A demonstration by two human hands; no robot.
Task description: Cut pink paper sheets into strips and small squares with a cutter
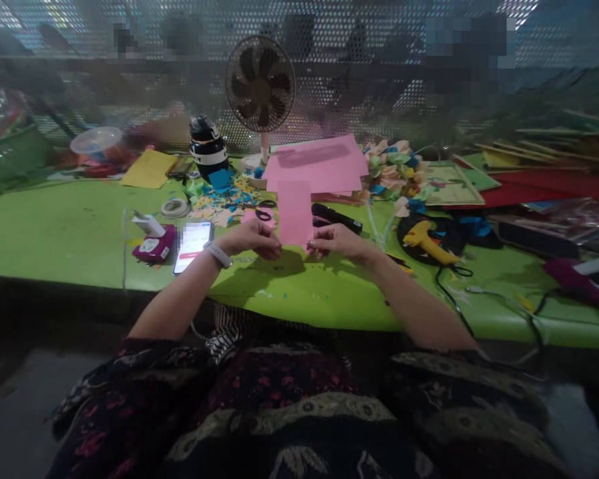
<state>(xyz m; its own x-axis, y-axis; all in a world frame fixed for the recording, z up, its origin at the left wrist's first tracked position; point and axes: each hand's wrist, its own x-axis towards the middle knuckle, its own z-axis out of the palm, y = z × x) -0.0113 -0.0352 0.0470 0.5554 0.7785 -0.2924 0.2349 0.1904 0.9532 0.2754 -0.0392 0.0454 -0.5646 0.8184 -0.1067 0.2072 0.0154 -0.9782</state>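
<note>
A pink paper strip (295, 211) stands upright over the green table (64, 229). My left hand (253, 238) pinches its lower left corner, and a grey watch sits on that wrist. My right hand (335, 241) pinches the lower right corner. Both hands are closed on the strip. Behind it lies a larger pink sheet (315, 165). Black scissors (264, 214) lie just past my left hand, and a black marker-like tool (336, 217) lies just past my right hand.
A phone (193, 246) and a magenta device (152, 247) lie at left, with a tape roll (174, 208). Paper scraps (224, 196), a dark bottle (207, 148) and a small fan (260, 85) stand behind. A yellow glue gun (426, 241), paper flowers (392, 167) and coloured sheets (524, 189) fill the right.
</note>
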